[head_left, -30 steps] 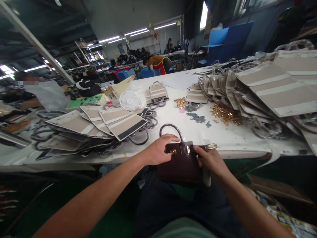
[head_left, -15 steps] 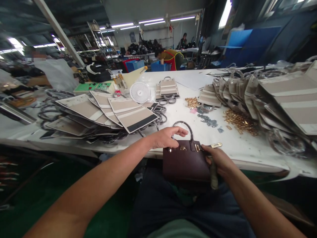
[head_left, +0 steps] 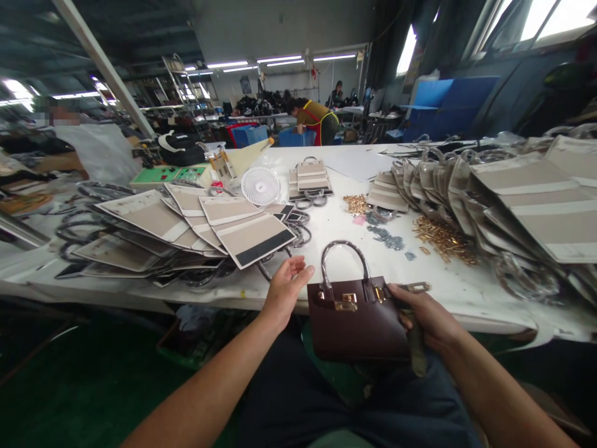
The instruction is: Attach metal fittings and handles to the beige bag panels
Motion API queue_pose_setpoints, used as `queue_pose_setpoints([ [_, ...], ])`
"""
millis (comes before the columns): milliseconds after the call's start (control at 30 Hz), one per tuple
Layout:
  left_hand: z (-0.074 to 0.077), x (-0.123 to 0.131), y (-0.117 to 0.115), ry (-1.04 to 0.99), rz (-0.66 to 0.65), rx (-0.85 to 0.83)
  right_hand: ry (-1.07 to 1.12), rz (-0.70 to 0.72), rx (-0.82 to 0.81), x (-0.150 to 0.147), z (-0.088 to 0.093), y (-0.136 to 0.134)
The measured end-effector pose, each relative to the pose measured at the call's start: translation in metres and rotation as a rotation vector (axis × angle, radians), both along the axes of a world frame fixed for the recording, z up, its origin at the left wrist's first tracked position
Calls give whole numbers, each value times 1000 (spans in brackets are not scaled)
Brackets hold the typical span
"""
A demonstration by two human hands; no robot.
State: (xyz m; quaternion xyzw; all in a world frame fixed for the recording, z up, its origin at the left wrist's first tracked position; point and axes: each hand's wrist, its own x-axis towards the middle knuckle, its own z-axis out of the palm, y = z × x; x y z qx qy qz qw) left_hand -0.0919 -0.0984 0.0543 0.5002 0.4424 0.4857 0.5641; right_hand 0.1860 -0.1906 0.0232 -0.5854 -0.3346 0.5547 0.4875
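My left hand (head_left: pixel 282 295) has moved clear of the bag (head_left: pixel 359 333), fingers loosely spread; right hand (head_left: pixel 431 314) grips its side, best kept steady.

A: What is located behind the green panel (head_left: pixel 152 176)?
B: Black item (head_left: pixel 184 155) with white strip (head_left: pixel 169 144). The round white fan (head_left: pixel 260 186) stands to the right.
A: Rear zone?
B: Person (head_left: pixel 310 116) in red apron (head_left: pixel 318 132), bent over blue bin (head_left: pixel 295 138); fluorescent tubes (head_left: pixel 285 63) above.

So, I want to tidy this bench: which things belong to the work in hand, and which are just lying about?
In the work:
bag, held by the right hand
probably the gold parts, coloured like its clasp
perhaps the panels

Lying about, it seems:
fan
pink scrap
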Motion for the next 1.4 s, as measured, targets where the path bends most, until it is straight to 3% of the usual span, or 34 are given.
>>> queue_pose_setpoints([
  [67, -11, -6, -12, -18, -152, -152, 79, -6, -5, 2, 5, -3],
  [167, -11, -8, -31, -13, -401, -230, 40, -70, -30, 6, 10, -7],
  [367, 18, 10, -59, -45, -227, -117, -507, -362, 50, -13, 28, -43],
  [467, 34, 26, -84, -113, -190, -124, -608, -308, 238, -46, 40, -68],
  [567, 49, 39, -114, -158, -339, -50, -535, -145, 472, -72, 55, -79],
  [667, 59, 40, -130, -135, -503, 95, -493, -161, 523, -73, 75, -83],
  [733, 63, 34, -129, -73, -435, 208, -506, -189, 522, -62, 91, -87],
  [867, 77, 17, -108, 118, 38, 593, -569, -89, 575, -27, 131, -93],
  [933, 91, 7, -97, 168, 165, 752, -599, -21, 582, -9, 155, -89],
  [1000, 108, 0, -88, 153, 140, 782, -618, 58, 580, 7, 178, -80],
  [1033, 116, -4, -84, 132, 55, 732, -619, 114, 567, 12, 189, -74],
  [1100, 122, -8, -79, 98, -235, 505, -589, 248, 491, 20, 203, -59],
  [1167, 112, -8, -78, 91, -549, 231, -531, 389, 370, 22, 205, -40],
  [1233, 83, -5, -82, 58, -702, 33, -501, 482, 290, 20, 191, -18],
  [1300, 40, 3, -89, -15, -678, -104, -531, 558, 256, 16, 163, 5],
  [1400, -32, 22, -101, -143, -437, -325, -640, 689, 177, 7, 113, 40],
])
